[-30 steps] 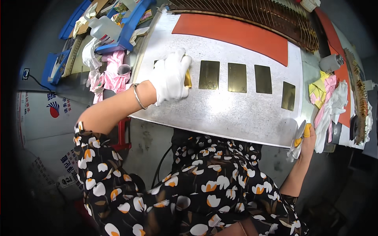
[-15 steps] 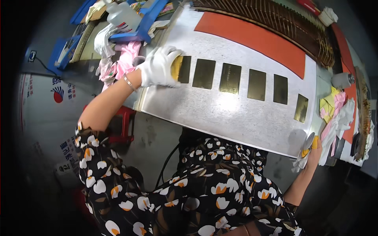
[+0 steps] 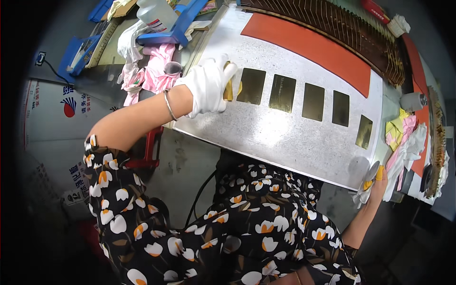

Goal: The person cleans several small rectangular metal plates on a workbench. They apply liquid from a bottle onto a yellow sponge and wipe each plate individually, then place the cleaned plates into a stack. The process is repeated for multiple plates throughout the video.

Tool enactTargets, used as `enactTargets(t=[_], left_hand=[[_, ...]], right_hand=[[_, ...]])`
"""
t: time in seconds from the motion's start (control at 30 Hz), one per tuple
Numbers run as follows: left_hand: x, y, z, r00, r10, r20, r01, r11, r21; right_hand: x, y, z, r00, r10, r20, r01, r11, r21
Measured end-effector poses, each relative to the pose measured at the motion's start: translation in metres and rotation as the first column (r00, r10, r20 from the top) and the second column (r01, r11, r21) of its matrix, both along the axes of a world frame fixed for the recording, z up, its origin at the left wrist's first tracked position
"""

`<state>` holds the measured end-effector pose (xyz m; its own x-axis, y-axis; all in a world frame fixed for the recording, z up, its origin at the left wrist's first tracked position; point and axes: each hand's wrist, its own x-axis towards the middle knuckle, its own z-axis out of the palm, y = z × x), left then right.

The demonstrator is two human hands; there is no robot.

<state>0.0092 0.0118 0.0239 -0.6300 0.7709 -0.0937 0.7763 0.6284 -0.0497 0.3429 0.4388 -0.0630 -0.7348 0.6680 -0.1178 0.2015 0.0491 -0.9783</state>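
Note:
My left hand [image 3: 207, 88], in a white glove, is closed at the left end of a row of dark gold rectangular plates [image 3: 251, 86]. A yellow-gold piece [image 3: 230, 84] shows at its fingertips; its kind is unclear. The rest of the row stretches rightward across the pale board [image 3: 266, 130], the last plate [image 3: 364, 131] sitting lower and tilted. At the board's right front corner, my right hand [image 3: 379, 181] is closed around a small greyish rounded thing [image 3: 374, 170]. Yellow and white material shows there too, and the fingers are partly hidden.
An orange-red strip [image 3: 308, 50] lies along the board's far side, before a brown slotted rack [image 3: 327, 31]. At left are pink cloths [image 3: 159, 69], a blue tray [image 3: 173, 35] and a clear bottle [image 3: 156, 15]. Yellow, pink and white cloths [image 3: 403, 137] and a small jar [image 3: 413, 99] are at right.
My left hand has shifted rightward with the yellow-gold piece. The leftmost plate, visible beside it before, no longer shows in its place. My right hand stays almost still.

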Motion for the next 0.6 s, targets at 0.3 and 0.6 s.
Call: enactTargets(t=[0.3, 0.6], left_hand=[[-0.024, -0.058, -0.041, 0.922, -0.196, 0.335, -0.032, 0.821, 0.570], [-0.050, -0.067, -0.017, 0.761, -0.305, 0.572, -0.117, 0.804, 0.584]], right_hand=[[-0.001, 0.005, -0.002, 0.999, 0.023, 0.029, -0.025, 0.999, 0.043], [0.003, 0.007, 0.000, 0.999, 0.047, 0.014, -0.048, 0.998, 0.028]])
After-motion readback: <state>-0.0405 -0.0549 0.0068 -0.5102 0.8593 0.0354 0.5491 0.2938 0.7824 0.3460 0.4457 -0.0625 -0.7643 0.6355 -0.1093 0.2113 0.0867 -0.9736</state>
